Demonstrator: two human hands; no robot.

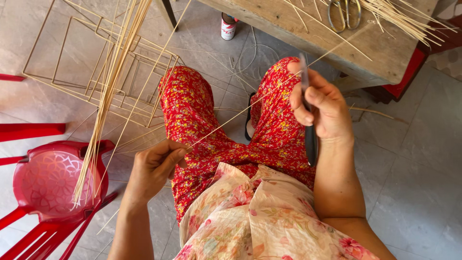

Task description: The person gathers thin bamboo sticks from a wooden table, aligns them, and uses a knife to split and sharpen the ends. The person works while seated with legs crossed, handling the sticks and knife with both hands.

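Head view: the person sits with legs in red floral trousers [211, 120] over a grey tiled floor [414, 168]. The left hand [156, 166] pinches the near end of a thin bamboo strip [240, 111] between thumb and fingertips. The right hand [320, 103] is closed around a dark-handled knife [310, 135], thumb pressed along it, blade pointing up and away, and the strip passes beneath that thumb against the blade. The strip's long axis runs diagonally from the left hand at lower left, across both knees, through the right hand and on toward the wooden surface [346, 43] at upper right. Both hands touch the strip; the left holds its end, the right meets it further along its length. On the surface lie a pair of scissors [344, 14] and loose strips [404, 19]. To the person's left, a bundle of long strips [108, 91] stands in a red plastic chair [48, 180]; behind it square bamboo frames [96, 58] rest on the floor. A small can [227, 26] stands near the surface's leg.
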